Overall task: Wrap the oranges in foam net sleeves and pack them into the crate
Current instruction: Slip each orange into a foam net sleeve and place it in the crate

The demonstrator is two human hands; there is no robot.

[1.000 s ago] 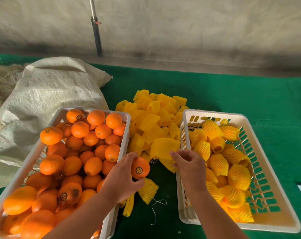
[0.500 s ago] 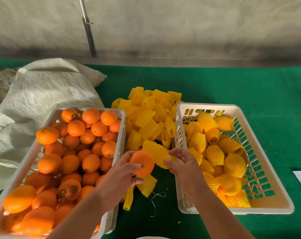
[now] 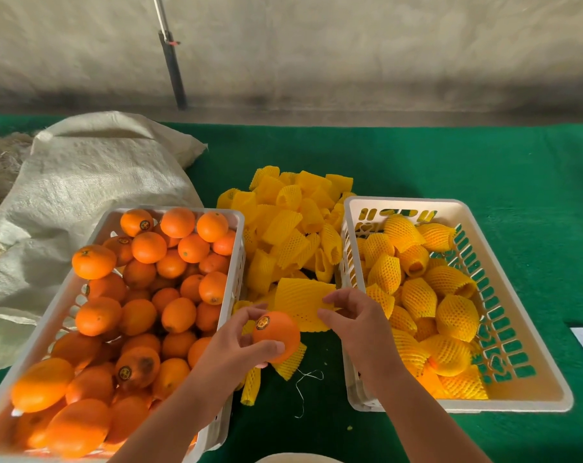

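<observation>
My left hand grips a stickered orange between the two crates. Just right of it, my right hand pinches the edge of a flat yellow foam net sleeve, which hangs behind the orange. A white crate on the left is heaped with bare oranges. The white crate on the right holds several oranges wrapped in yellow sleeves. A pile of loose yellow sleeves lies between the crates, farther back.
A woven white sack lies behind the left crate. Green cloth covers the table. A dark pole leans on the grey wall. Two stray sleeves and a thread lie below the hands.
The right hand lifted one sleeve off the pile toward the orange. The left hand turned the orange, so its sticker now faces up, and brought it nearer the sleeve.
</observation>
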